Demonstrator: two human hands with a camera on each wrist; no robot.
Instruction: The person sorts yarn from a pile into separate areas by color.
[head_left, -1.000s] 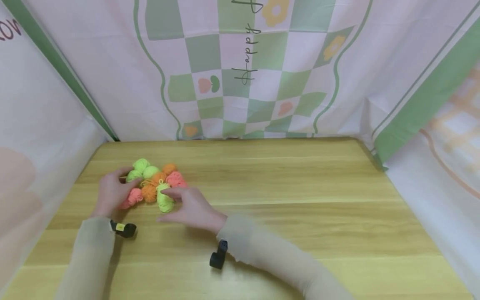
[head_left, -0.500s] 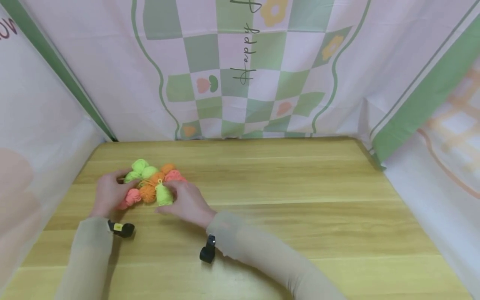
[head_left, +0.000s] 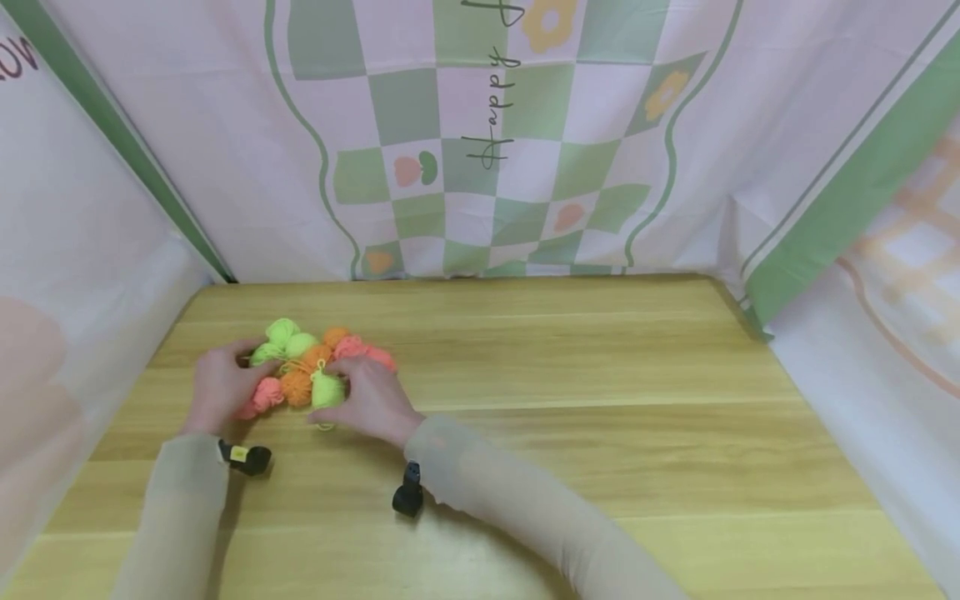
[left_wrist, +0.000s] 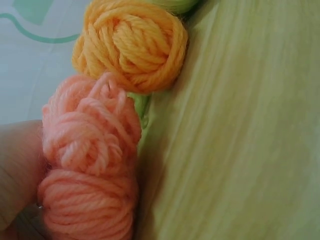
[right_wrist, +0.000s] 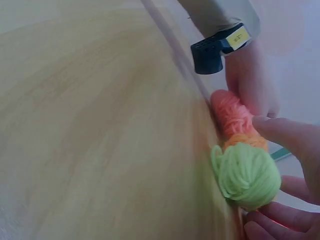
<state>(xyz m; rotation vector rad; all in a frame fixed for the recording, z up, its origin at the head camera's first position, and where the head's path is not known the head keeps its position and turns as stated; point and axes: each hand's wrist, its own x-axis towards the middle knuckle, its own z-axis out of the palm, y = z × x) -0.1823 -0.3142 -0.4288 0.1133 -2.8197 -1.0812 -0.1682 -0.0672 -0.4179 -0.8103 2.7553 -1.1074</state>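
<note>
A cluster of small yarn balls in lime green, orange and pink (head_left: 315, 367) lies on the left part of the wooden table (head_left: 570, 400). My right hand (head_left: 339, 393) pinches a lime green ball (head_left: 327, 390) at the cluster's near edge. The right wrist view shows that ball (right_wrist: 247, 175) between its fingertips (right_wrist: 282, 132). My left hand (head_left: 243, 385) curls against the cluster's left side, on a pink skein (head_left: 264, 394). In the left wrist view the pink skein (left_wrist: 90, 165) lies against that hand (left_wrist: 17, 170), under an orange ball (left_wrist: 132, 42).
A pink and green checked cloth (head_left: 487, 150) hangs behind the table and down both sides. Black wrist cameras (head_left: 247, 458) (head_left: 408, 496) sit on both beige sleeves. The wood runs bare from the cluster to the right edge.
My right hand has slid left into the cluster and closed round the lime green ball, baring a pink ball at the right. The left hand has stayed put.
</note>
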